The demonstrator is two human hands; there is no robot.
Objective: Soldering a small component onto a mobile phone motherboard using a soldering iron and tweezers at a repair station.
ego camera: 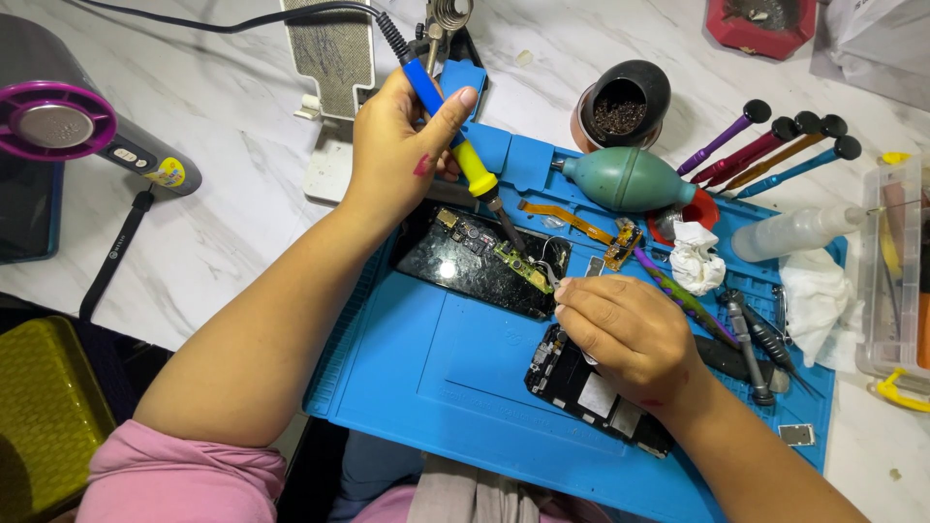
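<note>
My left hand (397, 145) grips a blue and yellow soldering iron (455, 136), its tip down on a small green circuit board (520, 265). That board lies on a dark, cracked phone panel (475, 276) on the blue work mat (455, 378). My right hand (630, 334) is closed on something thin and metallic, tweezers as far as I can tell, pinching at the board's right end. Under this hand lies an opened phone body (581, 387) with its inner boards showing.
A green air blower (630, 179), a dark pot of brass wool (620, 102), several coloured screwdrivers (765, 145), crumpled tissues (696, 257), a clear squeeze bottle (794, 230) and a plastic box (901, 271) crowd the right. A purple-ended blower (68, 116) and a white stand (334, 58) are at the left.
</note>
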